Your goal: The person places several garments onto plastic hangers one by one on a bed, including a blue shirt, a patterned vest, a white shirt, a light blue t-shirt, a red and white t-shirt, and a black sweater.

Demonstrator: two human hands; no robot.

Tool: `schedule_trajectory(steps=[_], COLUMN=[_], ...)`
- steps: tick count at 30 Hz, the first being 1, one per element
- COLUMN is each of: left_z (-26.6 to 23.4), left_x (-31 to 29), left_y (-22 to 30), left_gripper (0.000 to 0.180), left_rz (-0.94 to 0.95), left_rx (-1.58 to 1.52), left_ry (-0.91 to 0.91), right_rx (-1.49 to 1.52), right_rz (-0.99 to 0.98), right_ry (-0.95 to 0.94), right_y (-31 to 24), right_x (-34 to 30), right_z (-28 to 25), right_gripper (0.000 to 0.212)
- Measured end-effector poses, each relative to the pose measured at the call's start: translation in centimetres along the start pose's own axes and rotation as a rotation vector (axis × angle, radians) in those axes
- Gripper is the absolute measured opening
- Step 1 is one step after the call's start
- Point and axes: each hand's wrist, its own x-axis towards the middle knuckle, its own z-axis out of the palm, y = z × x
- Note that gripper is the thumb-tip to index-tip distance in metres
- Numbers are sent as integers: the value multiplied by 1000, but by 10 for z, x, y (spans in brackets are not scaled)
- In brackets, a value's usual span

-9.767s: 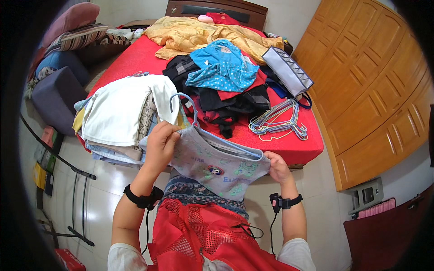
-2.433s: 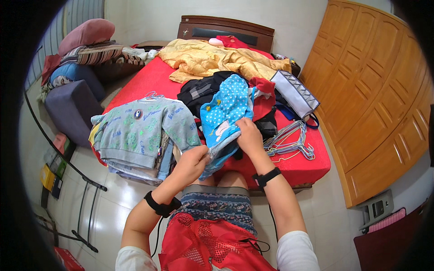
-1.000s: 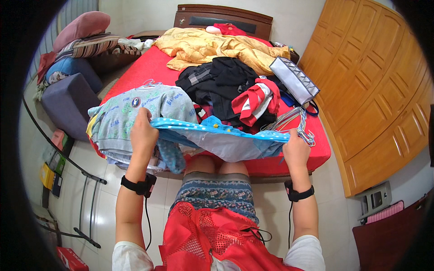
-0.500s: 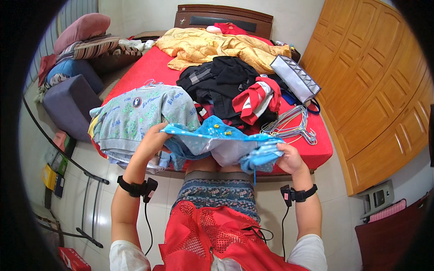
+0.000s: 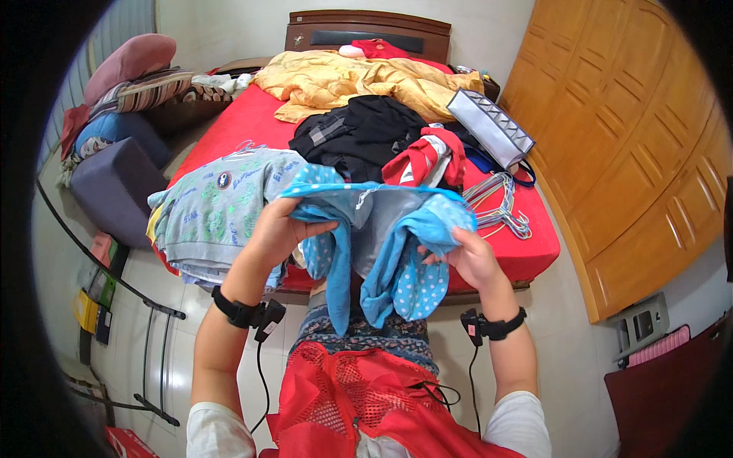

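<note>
A blue polka-dot garment (image 5: pixel 420 294) with a thin whitish lining is stretched between my two hands in front of the bed's near edge. My left hand (image 5: pixel 281 230) grips its upper left part, fingers closed in the cloth. Its upper right part is held by my right hand (image 5: pixel 472 258), with the fingers partly hidden by folds. Two blue lengths hang down in the middle; which parts of the garment they are I cannot tell. Just beyond my left hand lies a grey printed sweatshirt (image 5: pixel 217 202), spread on top of other folded clothes.
Wire hangers (image 5: pixel 500 210) lie on the red bed (image 5: pixel 527 263) at the right. Farther back are a red-and-white garment (image 5: pixel 427 159), black clothes (image 5: pixel 366 130), a white-and-grey fabric box (image 5: pixel 492 130) and a yellow quilt (image 5: pixel 359 76). A wooden wardrobe (image 5: pixel 618 137) stands right; a black metal frame (image 5: pixel 153 305), left.
Both hands have raised the blue garment and moved their grips on it. Its lining now faces me, and two blue lengths hang below. The view has shifted slightly.
</note>
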Motion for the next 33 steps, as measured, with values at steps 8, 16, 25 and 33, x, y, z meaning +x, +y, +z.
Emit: schedule_trajectory(steps=[8,16,25,33], left_z=[-24,-27,-25,-24], left_x=[21,34,36,35], left_y=[-73,-85,-92,-94], left_gripper=[32,37,39,40], left_rz=[-348,-315,-293,-322], left_rx=[217,164,193,186], left_ry=[207,276,316,318], right_rx=[-576,-809,-1761,-1767], right_rz=[209,-5,215,517], right_ry=[237,824,667,584], right_y=[73,64,64,51], right_x=[17,20,58,82], right_z=[-55,-159,-183,-167], right_gripper=[45,35,80,85])
